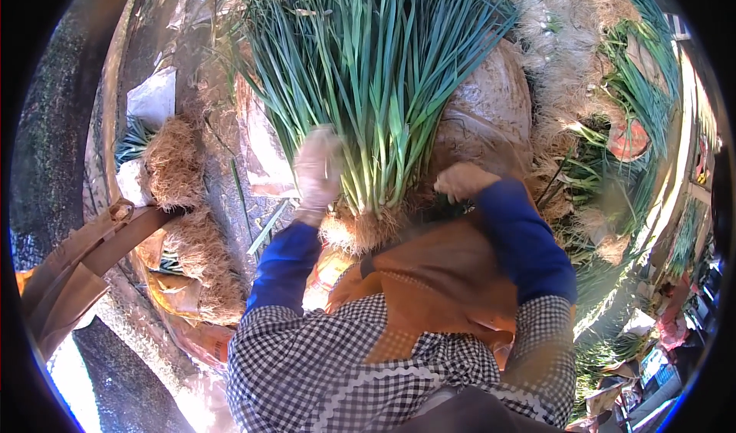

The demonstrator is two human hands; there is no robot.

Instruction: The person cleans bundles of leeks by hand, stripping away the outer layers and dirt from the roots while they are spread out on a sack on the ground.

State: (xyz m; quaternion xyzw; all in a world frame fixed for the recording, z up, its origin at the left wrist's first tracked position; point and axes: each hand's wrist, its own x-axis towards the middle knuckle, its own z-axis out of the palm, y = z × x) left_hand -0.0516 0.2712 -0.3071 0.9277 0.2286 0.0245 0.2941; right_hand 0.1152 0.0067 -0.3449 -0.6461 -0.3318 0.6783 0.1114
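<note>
A big bunch of green onions [376,138] lies in front of me, its long dark-green leaves fanned away from me. Its pale stems come together near my lap, above a tangle of tan roots [356,232]. My left hand [318,171], pale and slightly blurred, rests along the left side of the stems with fingers stretched out. To the right of the bunch, apart from the stems, my right hand [465,181] is closed with its fingers curled; whatever it may hold is hidden. An orange-brown apron [445,272] covers my lap just below the roots.
A dirty, plastic-wrapped bundle [491,111] sits behind the right hand. More rooted bundles [175,164] lie to my left, beside a white bag [152,98]. Further green onions [586,153] and root heaps line the right side. Brown cardboard-like strips [84,272] jut in at the left.
</note>
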